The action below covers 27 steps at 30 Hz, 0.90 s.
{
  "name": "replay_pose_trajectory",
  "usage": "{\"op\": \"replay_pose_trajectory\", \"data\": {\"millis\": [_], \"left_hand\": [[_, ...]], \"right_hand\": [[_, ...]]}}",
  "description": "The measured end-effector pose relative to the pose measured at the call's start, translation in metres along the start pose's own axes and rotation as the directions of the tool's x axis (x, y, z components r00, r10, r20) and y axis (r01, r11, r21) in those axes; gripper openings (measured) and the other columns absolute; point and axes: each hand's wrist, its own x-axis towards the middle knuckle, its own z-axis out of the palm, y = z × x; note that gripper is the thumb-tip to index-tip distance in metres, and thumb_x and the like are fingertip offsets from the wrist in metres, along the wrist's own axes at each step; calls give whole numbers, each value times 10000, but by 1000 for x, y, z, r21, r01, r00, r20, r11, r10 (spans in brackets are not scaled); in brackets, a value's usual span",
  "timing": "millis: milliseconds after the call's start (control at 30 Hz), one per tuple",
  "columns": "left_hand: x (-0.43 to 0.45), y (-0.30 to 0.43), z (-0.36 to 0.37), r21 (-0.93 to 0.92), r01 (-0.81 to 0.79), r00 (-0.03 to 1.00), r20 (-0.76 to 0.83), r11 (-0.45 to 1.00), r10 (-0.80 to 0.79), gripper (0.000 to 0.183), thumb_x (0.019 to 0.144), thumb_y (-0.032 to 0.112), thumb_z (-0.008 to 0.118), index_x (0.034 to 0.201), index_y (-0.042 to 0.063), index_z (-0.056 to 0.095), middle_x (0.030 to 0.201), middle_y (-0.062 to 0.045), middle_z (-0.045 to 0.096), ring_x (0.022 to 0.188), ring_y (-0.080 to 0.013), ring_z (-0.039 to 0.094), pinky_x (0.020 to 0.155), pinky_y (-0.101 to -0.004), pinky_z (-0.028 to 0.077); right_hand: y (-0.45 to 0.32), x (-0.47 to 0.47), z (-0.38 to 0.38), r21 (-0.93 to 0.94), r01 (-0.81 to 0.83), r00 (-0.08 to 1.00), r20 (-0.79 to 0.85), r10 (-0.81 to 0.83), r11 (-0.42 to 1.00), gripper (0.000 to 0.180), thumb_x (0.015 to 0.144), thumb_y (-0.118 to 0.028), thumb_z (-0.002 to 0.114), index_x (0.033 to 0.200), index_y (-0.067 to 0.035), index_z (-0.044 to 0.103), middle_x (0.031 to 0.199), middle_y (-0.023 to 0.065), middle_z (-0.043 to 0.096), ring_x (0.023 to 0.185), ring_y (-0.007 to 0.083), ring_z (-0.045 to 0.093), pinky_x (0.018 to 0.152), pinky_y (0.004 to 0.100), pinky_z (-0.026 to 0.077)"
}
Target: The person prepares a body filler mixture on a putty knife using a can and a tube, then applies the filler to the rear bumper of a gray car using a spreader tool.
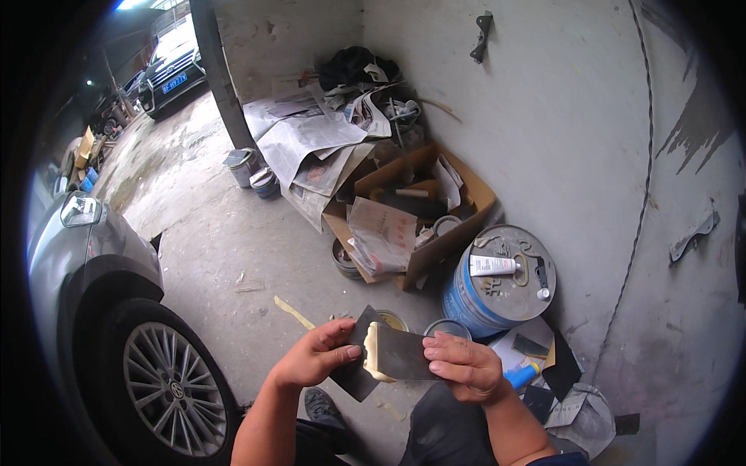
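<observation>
My left hand grips a dark, thin, flat spreader plate, thumb on its face. Between thumb and fingers of my right hand is a second dark flat spreader. Cream-coloured putty lies in a thick band along the left edge of the right spreader, where it overlaps the left one. Whether the two plates touch, I cannot tell. Beyond them on the floor stands an open can with yellowish paste inside, partly hidden by the plates. Beside it is a round can lid or tin.
A silver car's wheel is close on my left. At right stands a blue drum with a white tube on top. Ahead are a cluttered cardboard box, newspapers and paint cans. Sheets and a blue cylinder lie by the wall.
</observation>
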Motion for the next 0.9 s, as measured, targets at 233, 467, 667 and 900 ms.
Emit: {"op": "replay_pose_trajectory", "data": {"millis": [233, 467, 667, 900], "left_hand": [[-5, 13, 15, 150, -20, 998, -51, 988, 28, 375, 939, 15, 547, 1305, -18, 469, 1198, -39, 582, 1088, -102, 527, 957, -266, 423], [-4, 19, 22, 237, -26, 995, -84, 971, 47, 367, 931, -17, 532, 1295, -21, 487, 1184, -42, 592, 1081, -107, 534, 956, -270, 428], [-1, 16, 24, 253, -54, 992, -99, 966, 82, 357, 932, -13, 531, 1288, -21, 493, 1169, -39, 599, 1064, -105, 544, 944, -266, 437], [5, 4, 19, 130, -108, 989, -84, 986, 119, 351, 942, 17, 537, 1288, -14, 490, 1182, -47, 597, 1065, -118, 556, 942, -284, 444]], "right_hand": [[5, 2, 9, -177, -17, 997, 69, 30, 984, 448, 675, 162, 612, 1041, -82, 700, 1052, 81, 581, 1051, 283, 609, 931, 457, 514], [17, 7, 14, -260, -44, 995, 76, 65, 965, 474, 684, 107, 622, 1102, -104, 692, 1016, 64, 582, 1007, 259, 608, 939, 441, 503], [32, 7, 13, -325, -4, 996, 85, 33, 946, 498, 667, 121, 592, 1108, -92, 685, 1005, 75, 577, 980, 267, 604, 904, 412, 515], [46, 10, 9, -363, -4, 995, 92, 40, 932, 529, 624, 118, 578, 1108, -76, 669, 1000, 86, 563, 980, 291, 579, 869, 393, 509]]}}
